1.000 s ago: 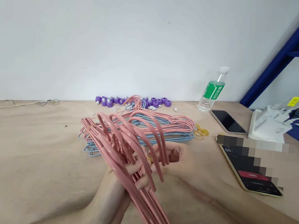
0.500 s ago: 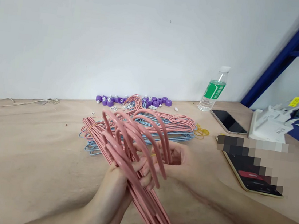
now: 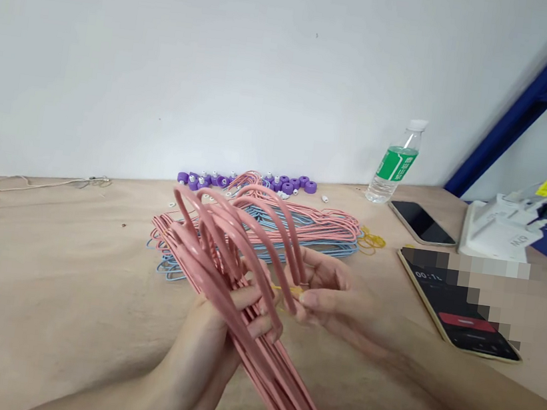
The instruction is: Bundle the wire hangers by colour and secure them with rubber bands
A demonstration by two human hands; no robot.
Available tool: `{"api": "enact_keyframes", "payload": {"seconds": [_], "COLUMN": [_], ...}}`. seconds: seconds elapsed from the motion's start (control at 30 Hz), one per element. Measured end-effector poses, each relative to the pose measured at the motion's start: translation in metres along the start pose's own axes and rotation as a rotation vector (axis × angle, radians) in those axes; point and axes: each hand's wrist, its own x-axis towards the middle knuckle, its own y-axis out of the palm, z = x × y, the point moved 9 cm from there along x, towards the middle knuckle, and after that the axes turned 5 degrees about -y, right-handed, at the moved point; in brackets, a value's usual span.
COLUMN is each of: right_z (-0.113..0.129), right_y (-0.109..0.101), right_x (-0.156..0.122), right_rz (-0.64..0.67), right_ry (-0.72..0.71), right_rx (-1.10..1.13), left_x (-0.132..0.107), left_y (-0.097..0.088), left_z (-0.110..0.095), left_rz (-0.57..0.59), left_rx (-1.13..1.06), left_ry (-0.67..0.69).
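Observation:
My left hand (image 3: 207,344) is closed around a bundle of pink clothes hangers (image 3: 276,373) just below their hooks. The hooks curve up and over towards the right, and the bars run down past the bottom edge of the view. To the right, my right hand (image 3: 336,301) pinches a yellow rubber band (image 3: 287,290) that stretches between it and the fingers of my left hand. Part of the band is hidden behind the hooks. Beyond the hands, a pile of pink and blue hangers (image 3: 331,229) lies on the table (image 3: 64,298).
Purple caps (image 3: 286,187) and small white parts lie near the wall. More yellow rubber bands (image 3: 372,241) rest right of the pile. A water bottle (image 3: 393,167), two phones (image 3: 422,222) and a white power strip (image 3: 496,231) with cables stand or lie on the right.
My right hand has drawn away from my left, to the right, and the yellow band now shows stretched between them. The held hooks have shifted slightly left.

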Motion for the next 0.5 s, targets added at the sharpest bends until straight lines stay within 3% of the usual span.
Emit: {"api": "enact_keyframes", "payload": {"seconds": [0.13, 0.3, 0.37, 0.5], "right_z": [-0.007, -0.013, -0.013, -0.002], "right_y": [0.008, 0.018, 0.021, 0.023], "right_x": [-0.006, -0.024, -0.025, -0.021], "right_rz": [0.209, 0.539, 0.588, 0.556], "right_ry": [0.23, 0.545, 0.556, 0.41], "right_rx": [-0.05, -0.389, -0.5, -0.549], "left_x": [-0.004, -0.006, -0.005, -0.004], "left_y": [-0.001, -0.006, -0.006, -0.009], "left_z": [-0.007, -0.019, -0.016, -0.014], "left_rz": [0.028, -0.073, -0.098, -0.133], "left_rx": [-0.05, -0.088, -0.04, 0.025], "left_ry": [0.029, 0.11, 0.103, 0.134]}}
